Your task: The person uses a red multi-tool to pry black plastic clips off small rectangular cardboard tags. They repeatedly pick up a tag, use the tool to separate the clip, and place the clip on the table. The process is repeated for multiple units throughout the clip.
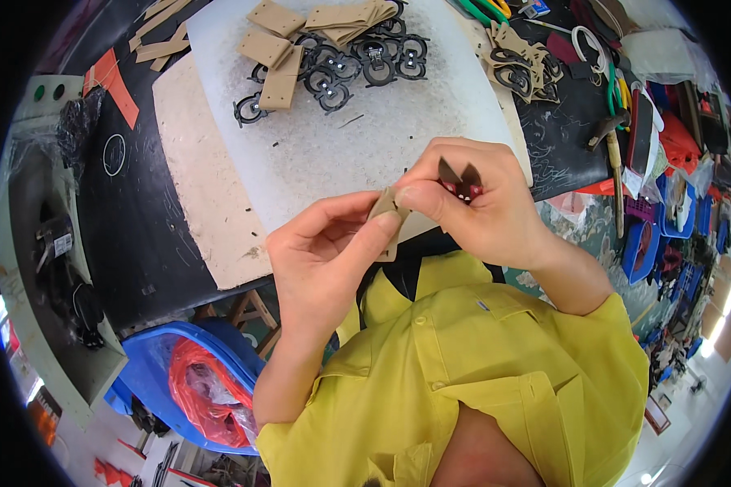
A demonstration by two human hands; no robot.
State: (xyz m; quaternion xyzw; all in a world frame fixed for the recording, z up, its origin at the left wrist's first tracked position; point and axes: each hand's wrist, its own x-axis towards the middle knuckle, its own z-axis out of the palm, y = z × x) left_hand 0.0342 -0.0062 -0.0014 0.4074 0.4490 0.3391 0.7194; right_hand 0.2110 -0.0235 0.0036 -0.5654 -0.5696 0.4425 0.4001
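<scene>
Close to my chest, my left hand pinches a small tan strap piece between thumb and fingers. My right hand meets it there, its thumb and fingertip at the upper end of the piece. Tucked in that same right hand is a pair of small snips, with dark blades apart and pointing away from me and a red part below them. The rest of the snips is hidden in the palm. Further off on the white board lie black ring-shaped buckles among folded tan strap pieces with small holes.
A second heap of tan pieces with black buckles sits at the far right. A hammer and pliers-like coloured handles lie on the black table. A blue tub with red plastic stands lower left.
</scene>
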